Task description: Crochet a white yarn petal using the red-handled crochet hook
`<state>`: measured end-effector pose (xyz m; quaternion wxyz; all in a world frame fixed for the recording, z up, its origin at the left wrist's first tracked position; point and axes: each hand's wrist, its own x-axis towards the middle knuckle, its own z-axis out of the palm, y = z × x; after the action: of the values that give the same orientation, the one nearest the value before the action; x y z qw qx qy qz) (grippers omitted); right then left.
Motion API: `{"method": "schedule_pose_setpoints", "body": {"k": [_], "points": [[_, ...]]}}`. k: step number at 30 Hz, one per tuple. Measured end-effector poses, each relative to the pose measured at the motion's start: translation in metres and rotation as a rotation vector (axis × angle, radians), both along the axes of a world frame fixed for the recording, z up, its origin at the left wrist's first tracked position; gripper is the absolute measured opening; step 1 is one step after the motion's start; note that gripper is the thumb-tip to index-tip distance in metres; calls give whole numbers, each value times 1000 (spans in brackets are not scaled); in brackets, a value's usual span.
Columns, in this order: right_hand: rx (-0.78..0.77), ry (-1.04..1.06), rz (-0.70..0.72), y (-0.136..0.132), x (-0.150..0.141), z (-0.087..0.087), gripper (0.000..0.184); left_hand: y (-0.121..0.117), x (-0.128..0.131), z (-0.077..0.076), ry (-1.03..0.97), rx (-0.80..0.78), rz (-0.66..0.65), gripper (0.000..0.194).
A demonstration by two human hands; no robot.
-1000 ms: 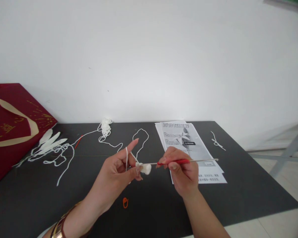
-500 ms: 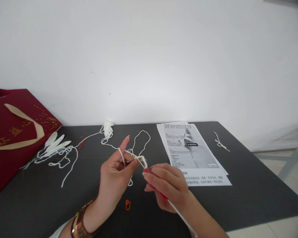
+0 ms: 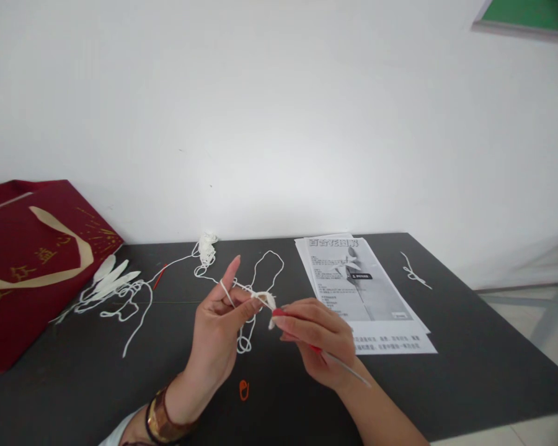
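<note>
Working a small white crochet piece (image 3: 269, 301), held up between your two hands over the dark table (image 3: 469, 381), in front of the printed sheets' left edge.

Left hand (image 3: 216, 326): one. Thumb and fingertips pinch the near edge of the piece; the index finger stands raised, with working yarn (image 3: 226, 292) across it. That raised finger should set the tension: firm enough to meet the hook, slack enough to slide. Best to pinch close to the stitch being worked, so the small fabric does not twist.

Right hand (image 3: 317, 337): one. Fingers and thumb close around the red grip of a crochet hook (image 3: 348, 370), its rear shaft angled back past the wrist, its front end at the piece. Whether the tip sits through a loop cannot be told. A light turn of the grip, head downward, would likely help it clear the loop without splitting strands.

Yarn supply: one white bundle (image 3: 207, 249) by the wall, with loose loops (image 3: 244, 345) beneath your hands. Worth leaving these free of snags.

Orange stitch marker (image 3: 244, 390): one, on the table, near you, apart from both hands.

Printed sheets (image 3: 328, 300): a stack, right of the piece, readable at a glance for checking the count.
</note>
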<state>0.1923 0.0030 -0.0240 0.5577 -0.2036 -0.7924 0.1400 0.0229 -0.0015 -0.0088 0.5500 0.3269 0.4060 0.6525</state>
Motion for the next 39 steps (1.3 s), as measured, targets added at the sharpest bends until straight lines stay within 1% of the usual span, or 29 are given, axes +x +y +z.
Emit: {"method": "schedule_pose_setpoints", "body": {"k": [2,3,4,6,8,9,10,12,14,16,19,23,25,28,31,35,39], "points": [[-31,38,7,1,0,2,40,1,-2,3,-49,-20,-50,73],[-1,15,6,0,0,3,38,2,-3,4,-71,-31,-69,73],[57,-30,-7,0,0,4,37,3,-3,5,-88,-41,-81,73],[213,-154,-78,-1,-1,5,34,4,-3,5,-90,-46,-83,73],[344,-271,-173,-4,-4,5,32,4,-3,4,-27,-18,-47,75],[382,-310,-212,-5,-5,5,30,4,-3,3,32,11,-13,77],[405,-334,-238,-6,-6,4,29,4,-3,2,102,47,24,78],[399,-348,-245,-7,-8,3,26,4,-4,0,245,119,81,77],[335,-305,-206,-7,-9,1,28,5,-5,-2,350,169,92,74],[222,-214,-146,-6,-8,0,31,7,-7,-2,397,197,68,72],[59,-82,-94,-4,-4,1,36,10,-9,-3,406,204,19,72],[-95,-9,-57,-3,2,8,30,14,-12,-3,380,158,-37,76],[-181,26,-25,-2,7,11,27,16,-14,-4,345,121,-107,79],[-305,103,14,-1,14,11,19,19,-17,-5,263,62,-248,81],[-471,241,69,1,20,8,13,19,-20,-6,181,30,-368,79],[-671,471,204,5,21,5,15,16,-22,-5,84,-16,-529,76],[-795,640,300,9,17,9,18,14,-23,-5,8,-36,-619,73]]}}
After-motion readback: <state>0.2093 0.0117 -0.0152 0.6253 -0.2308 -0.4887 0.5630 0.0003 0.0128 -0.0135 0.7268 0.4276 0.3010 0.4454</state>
